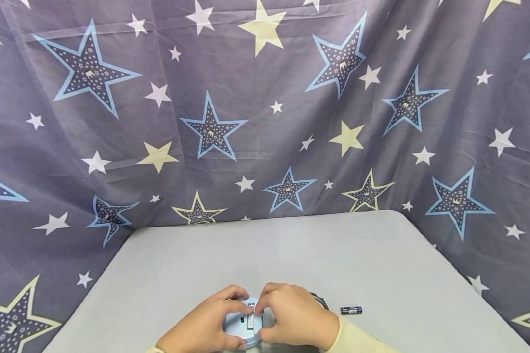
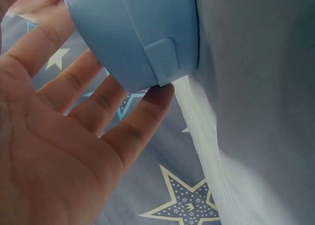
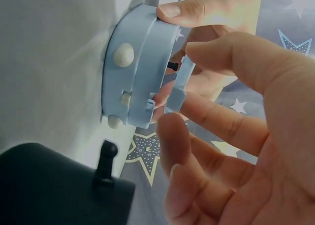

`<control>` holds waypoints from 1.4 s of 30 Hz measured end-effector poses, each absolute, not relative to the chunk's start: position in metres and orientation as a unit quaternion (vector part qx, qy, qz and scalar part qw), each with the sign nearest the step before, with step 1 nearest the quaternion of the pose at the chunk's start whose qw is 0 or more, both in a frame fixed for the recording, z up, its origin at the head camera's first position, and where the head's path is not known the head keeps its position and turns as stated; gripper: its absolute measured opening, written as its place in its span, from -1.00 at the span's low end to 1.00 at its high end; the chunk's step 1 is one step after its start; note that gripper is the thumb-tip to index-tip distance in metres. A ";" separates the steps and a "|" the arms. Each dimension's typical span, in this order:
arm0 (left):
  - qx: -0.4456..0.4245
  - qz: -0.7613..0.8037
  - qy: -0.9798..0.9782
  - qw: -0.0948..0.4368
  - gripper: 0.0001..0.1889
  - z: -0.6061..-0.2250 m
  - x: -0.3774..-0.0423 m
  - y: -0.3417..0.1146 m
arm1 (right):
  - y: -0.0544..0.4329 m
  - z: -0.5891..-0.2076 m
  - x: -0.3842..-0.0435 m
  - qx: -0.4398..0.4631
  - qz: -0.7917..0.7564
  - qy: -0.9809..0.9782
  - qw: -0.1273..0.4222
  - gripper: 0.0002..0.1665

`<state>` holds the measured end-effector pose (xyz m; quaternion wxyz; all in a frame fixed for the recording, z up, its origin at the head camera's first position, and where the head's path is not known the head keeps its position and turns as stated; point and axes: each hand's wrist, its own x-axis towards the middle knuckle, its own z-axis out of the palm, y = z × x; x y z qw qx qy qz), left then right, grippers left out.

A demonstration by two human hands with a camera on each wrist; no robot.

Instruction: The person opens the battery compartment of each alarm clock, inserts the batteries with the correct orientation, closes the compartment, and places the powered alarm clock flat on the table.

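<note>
At the 6 o'clock edge of the grey-white table [image 1: 269, 260], a round light-blue device [image 1: 237, 330] lies with a black knob [image 1: 242, 319] and a narrow slot [image 1: 250, 322] uppermost, the slot just to the knob's 3 o'clock side; whether a battery sits in it I cannot tell. The left hand [image 1: 203, 322] comes in from the device's 8 o'clock side and grips its rim, thumb on the near edge and fingers curled over the far one, with one fingertip touching beside a raised tab [image 2: 165, 60] on the casing. The right hand [image 1: 293, 314], on the 3 o'clock side, pinches a small light-blue piece [image 3: 181, 82] between thumb and fingers, close over the device and next to the knob. White domes [image 3: 124, 55] stand out from the casing's side. Farther out towards 3 o'clock, past the right hand, a dark battery [image 1: 351, 310] lies on its side; at 12 o'clock, star-patterned cloth [image 1: 256, 78] hangs behind the table
</note>
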<state>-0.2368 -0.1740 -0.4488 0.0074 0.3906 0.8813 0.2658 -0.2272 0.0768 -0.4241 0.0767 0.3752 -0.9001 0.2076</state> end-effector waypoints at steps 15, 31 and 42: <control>0.399 0.263 0.878 -0.027 -0.49 -0.451 -0.238 -0.174 | 0.074 -0.431 -0.231 0.394 0.210 -0.892 0.076 -0.75; 0.393 0.269 0.879 -0.024 -0.42 -0.451 -0.239 -0.173 | 0.072 -0.438 -0.233 0.423 0.221 -0.874 0.089 -0.72; 0.395 0.268 0.879 -0.022 -0.43 -0.451 -0.239 -0.173 | 0.072 -0.441 -0.234 0.437 0.230 -0.864 0.102 -0.72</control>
